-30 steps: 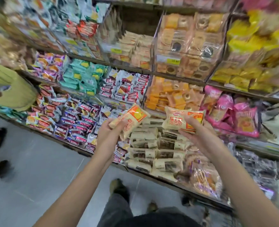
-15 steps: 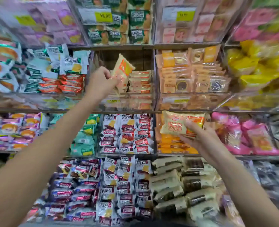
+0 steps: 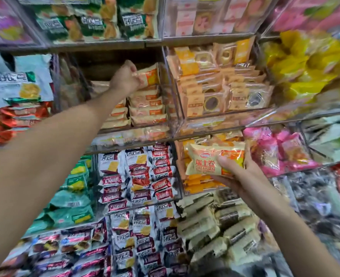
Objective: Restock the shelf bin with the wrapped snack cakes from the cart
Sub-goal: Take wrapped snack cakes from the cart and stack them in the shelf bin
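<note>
- Left hand (image 3: 126,77) raised into the clear shelf bin (image 3: 166,90), pinching a wrapped snack cake (image 3: 149,76) above the stack of matching cakes (image 3: 147,108).
- Right hand (image 3: 237,172) lower and to the right, gripping a second snack cake (image 3: 207,160), label facing the camera, thumb on its front.
- Red-and-white packets (image 3: 143,172) in the bin below, between both arms.

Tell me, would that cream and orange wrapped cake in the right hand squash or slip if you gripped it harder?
Probably squashes: the snack cake looks puffy, and the right hand cradles it with the thumb resting on top. The glossy film could be a bit slippery. It seems light: the left hand lifts a matching pack by one end into the bin.
</note>
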